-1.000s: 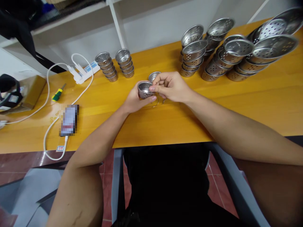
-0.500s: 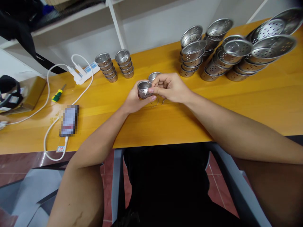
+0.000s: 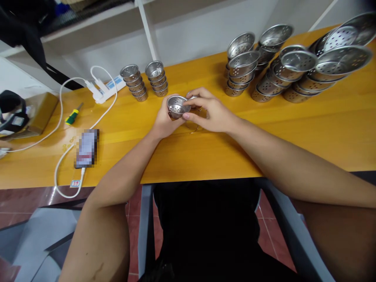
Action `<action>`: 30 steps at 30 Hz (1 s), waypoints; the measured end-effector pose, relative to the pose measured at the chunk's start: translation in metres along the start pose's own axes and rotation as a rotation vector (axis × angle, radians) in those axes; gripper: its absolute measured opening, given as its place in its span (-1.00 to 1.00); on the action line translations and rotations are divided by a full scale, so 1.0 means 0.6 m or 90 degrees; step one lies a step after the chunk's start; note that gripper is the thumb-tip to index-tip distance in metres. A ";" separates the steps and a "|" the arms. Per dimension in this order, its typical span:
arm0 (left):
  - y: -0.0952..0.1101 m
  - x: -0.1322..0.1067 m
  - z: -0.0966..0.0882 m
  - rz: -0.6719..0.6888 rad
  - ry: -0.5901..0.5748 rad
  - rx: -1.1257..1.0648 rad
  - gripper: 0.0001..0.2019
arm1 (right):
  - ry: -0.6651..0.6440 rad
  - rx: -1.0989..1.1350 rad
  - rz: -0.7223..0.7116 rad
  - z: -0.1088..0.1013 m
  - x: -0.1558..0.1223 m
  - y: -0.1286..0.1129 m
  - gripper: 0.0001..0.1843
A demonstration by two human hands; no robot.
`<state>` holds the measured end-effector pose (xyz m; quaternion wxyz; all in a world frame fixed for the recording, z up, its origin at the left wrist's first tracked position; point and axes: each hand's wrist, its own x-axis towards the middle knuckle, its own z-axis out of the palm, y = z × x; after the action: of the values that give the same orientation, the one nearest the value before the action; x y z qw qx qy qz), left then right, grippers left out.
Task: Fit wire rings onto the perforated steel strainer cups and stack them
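Note:
A small perforated stainless steel cup (image 3: pixel 176 106) is tilted slightly in my left hand (image 3: pixel 165 121), whose fingers and thumb wrap round its left side. On the cup's right side rest the thumb and fingertips of my right hand (image 3: pixel 216 111), curved round the rim with a gap between thumb and forefinger. Behind the right fingers, another small metal cup (image 3: pixel 192 98) is mostly hidden. Thin bent wire (image 3: pixel 194 131) shows just below the hands; I cannot tell what it joins.
Two stacks of small perforated cups (image 3: pixel 135 84) stand at the back left, and larger stacks (image 3: pixel 243 66) at the back right. Leftward are a power strip (image 3: pixel 110 90), white cables, a phone (image 3: pixel 87 149), a screwdriver (image 3: pixel 73 115) and a box (image 3: pixel 41 113) on the wooden table (image 3: pixel 205 156).
My right hand's fingers have opened from a pinch and now spread round the cup's right side. The cup in my left hand has shifted slightly left and up.

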<state>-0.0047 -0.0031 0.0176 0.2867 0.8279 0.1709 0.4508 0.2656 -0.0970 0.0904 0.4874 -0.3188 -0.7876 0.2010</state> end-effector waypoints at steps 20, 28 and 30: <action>0.016 0.002 0.010 -0.044 0.005 -0.003 0.09 | 0.012 -0.025 0.056 0.017 -0.005 -0.017 -0.36; 0.025 0.008 0.012 -0.103 0.004 0.004 0.12 | 0.008 -0.017 0.050 -0.015 0.010 -0.022 -0.40; 0.019 0.006 0.008 -0.113 -0.009 -0.005 0.17 | 0.007 -0.024 0.051 -0.025 0.014 -0.011 -0.39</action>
<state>0.0016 -0.0114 0.0248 0.3300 0.8116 0.2395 0.4183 0.2744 -0.0956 0.1066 0.4769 -0.3604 -0.7754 0.2037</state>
